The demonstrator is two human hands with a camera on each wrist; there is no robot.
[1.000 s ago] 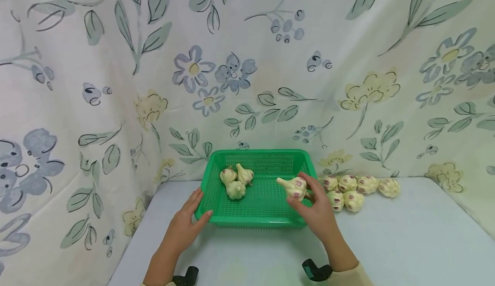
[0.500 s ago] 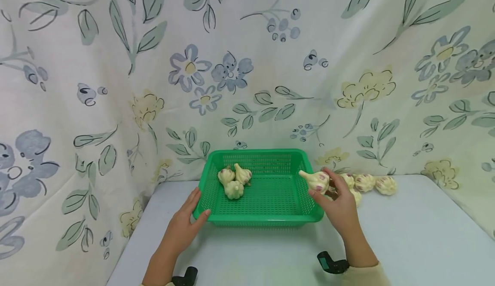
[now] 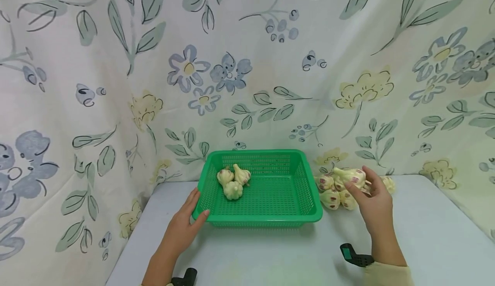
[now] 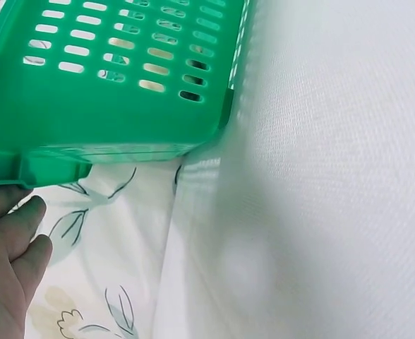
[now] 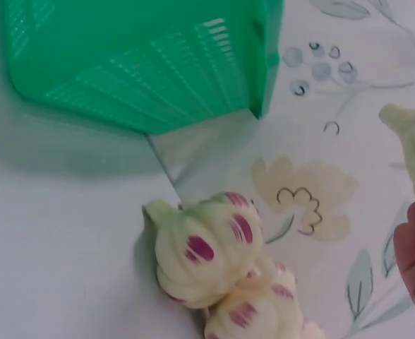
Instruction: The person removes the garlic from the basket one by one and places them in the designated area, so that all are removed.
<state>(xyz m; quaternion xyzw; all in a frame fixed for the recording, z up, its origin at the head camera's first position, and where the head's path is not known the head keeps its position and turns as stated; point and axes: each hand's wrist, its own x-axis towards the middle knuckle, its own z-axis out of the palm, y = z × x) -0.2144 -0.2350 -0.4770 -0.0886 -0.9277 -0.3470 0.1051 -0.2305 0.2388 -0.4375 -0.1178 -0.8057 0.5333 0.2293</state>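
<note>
Green basket point(image 3: 270, 193): outstretched left fingers point(image 3: 191, 204) touch it; right fingers point(image 3: 373, 177), raised above table point(image 3: 278, 256), pinch garlic bulb point(image 3: 352, 176).

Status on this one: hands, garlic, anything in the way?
Left hand touching basket. Right hand holding garlic, right of basket. Loose bulbs close by; no other obstacle seen.

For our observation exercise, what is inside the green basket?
Three garlic bulbs, clustered toward the left side of the green basket. What lies directly beneath them is covered and cannot be seen.
</note>
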